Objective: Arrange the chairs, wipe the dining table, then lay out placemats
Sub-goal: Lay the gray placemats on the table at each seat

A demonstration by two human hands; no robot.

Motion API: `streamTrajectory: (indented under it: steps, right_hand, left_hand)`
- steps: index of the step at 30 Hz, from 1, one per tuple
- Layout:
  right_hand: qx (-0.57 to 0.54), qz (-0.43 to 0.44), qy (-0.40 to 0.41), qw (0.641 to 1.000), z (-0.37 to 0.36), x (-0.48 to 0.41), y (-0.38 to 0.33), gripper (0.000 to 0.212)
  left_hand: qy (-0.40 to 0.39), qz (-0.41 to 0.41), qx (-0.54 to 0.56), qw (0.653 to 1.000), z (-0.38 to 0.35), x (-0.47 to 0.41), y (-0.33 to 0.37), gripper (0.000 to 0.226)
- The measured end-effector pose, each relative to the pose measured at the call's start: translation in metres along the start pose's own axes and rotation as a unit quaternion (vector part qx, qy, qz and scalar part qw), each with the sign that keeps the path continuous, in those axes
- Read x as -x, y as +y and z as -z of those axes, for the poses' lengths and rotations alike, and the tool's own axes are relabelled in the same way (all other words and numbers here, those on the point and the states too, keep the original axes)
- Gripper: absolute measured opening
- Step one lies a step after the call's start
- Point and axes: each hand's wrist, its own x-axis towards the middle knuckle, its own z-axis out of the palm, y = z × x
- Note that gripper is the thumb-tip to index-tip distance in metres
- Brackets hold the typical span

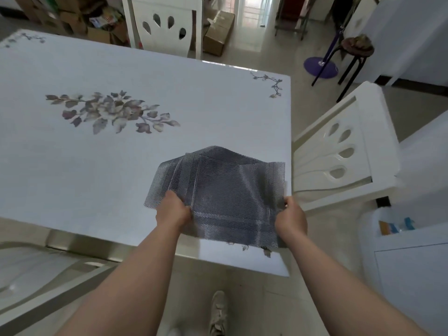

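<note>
Both hands hold a fanned bundle of grey mesh placemats (225, 190) over the near right corner of the counter (97, 166). The left hand (173, 212) grips the bundle's near left edge with curled fingers, and the right hand (292, 218) pinches its right edge. The far edge arches upward; whether any part rests on the counter I cannot tell. Several layers show through the weave, so the step in hand looks like peeling one mat free. That probably goes best by letting the left thumb slide the top sheet off while the right hand keeps the rest together, then setting it flat and square to the counter's edge, facing a seat. The mesh seems limp and likely to curl, so smoothing it outward should help.

White with a grey floral print (111, 112) at its middle and sprigs at the corners, the counter shows nothing else on it. One white chair (164, 25) stands at the far end, another chair (339, 151) is just beside the right side, and part of a third (36, 275) shows at the near left. Beyond lie a cardboard box (218, 30), a black stool (356, 48) and a tiled floor (261, 57).
</note>
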Motion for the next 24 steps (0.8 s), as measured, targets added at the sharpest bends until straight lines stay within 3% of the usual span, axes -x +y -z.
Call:
streamTrajectory:
  steps: [7, 12, 19, 24]
  right_hand:
    - [-0.024, 0.012, 0.019, 0.999, -0.002, 0.002, -0.014, 0.05]
    - [-0.026, 0.082, 0.012, 0.996, -0.006, 0.017, -0.051, 0.046]
    - [-0.011, 0.215, -0.009, 0.977, -0.024, 0.051, -0.111, 0.042]
    - [-0.015, 0.252, -0.022, 0.967, -0.052, 0.081, -0.155, 0.043]
  left_hand:
    - [0.068, -0.168, 0.053, 0.982, 0.019, 0.022, 0.002, 0.051]
    - [0.099, -0.231, 0.062, 0.966, 0.057, 0.029, -0.002, 0.052]
    - [0.153, -0.219, 0.072, 0.961, 0.127, 0.025, -0.049, 0.045]
    - [0.177, -0.192, 0.074, 0.962, 0.174, 0.016, -0.098, 0.05]
